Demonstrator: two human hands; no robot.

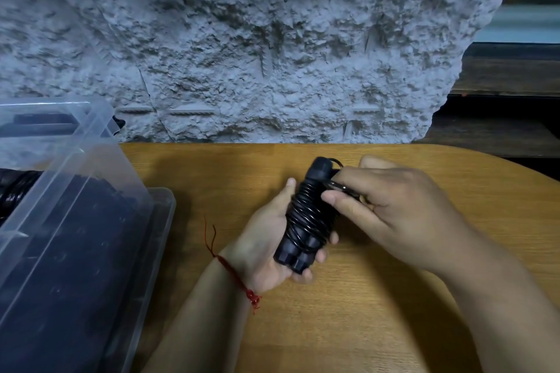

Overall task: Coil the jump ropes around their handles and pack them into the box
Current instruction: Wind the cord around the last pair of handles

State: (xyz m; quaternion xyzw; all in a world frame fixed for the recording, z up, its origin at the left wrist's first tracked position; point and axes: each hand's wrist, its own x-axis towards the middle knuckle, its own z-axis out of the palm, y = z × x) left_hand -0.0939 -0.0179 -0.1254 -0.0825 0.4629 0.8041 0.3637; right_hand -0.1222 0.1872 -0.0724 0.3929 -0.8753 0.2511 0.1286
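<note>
A black jump rope (306, 221) lies across my left hand (269, 248), its two handles side by side with thin black cord wound round them. My left hand grips the bundle from below, thumb up its left side. My right hand (391, 209) pinches the cord's end by the top of the handles, where a small loop sticks out. At the left stands a clear plastic box (91, 191), with a dark coiled rope (15, 194) showing through its far wall.
A wooden table (394, 297) with a rounded right edge carries everything. The box's clear lid (165, 206) lies under or beside it. A rough grey stone wall (242, 54) rises just behind the table. A red string bracelet (239, 278) is on my left wrist.
</note>
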